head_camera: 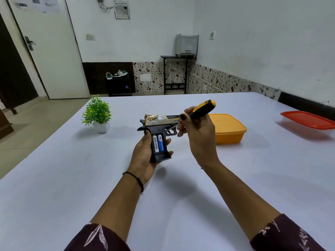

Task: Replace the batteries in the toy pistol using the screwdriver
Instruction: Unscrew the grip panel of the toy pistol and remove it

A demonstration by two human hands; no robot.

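Note:
A black and gold toy pistol [159, 124] is held above the white table [72, 178], barrel pointing right. My left hand [143, 156] grips its black handle from below. The handle's battery bay is uncovered and two batteries [158, 143] lie side by side in it, one white, one blue. My right hand [197, 134] grips a screwdriver [203, 108] with a black and yellow handle, held just right of the pistol. Its thin metal tip points down-left toward the trigger area. The bay's cover is not in view.
A yellow lidded box [228, 129] stands on the table just behind my right hand. A red-lidded container [308, 120] sits at the far right. A small potted plant [98, 115] stands at the back left.

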